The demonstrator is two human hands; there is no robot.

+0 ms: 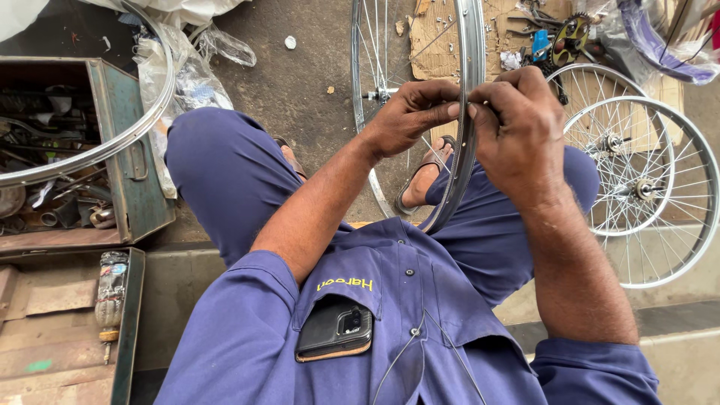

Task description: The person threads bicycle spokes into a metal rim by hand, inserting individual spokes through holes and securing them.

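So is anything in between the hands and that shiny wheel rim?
No, nothing is. Both the left hand and the right hand already touch the wheel rim, with fingertips pinching at its edge. The rim stands upright between the knees.

Both hands (409, 112) (517, 131) on wheel rim (471, 45)

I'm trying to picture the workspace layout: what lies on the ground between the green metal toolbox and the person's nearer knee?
In the head view, crumpled clear plastic bags lie between the toolbox and the knee; a bare rim arcs across the toolbox.
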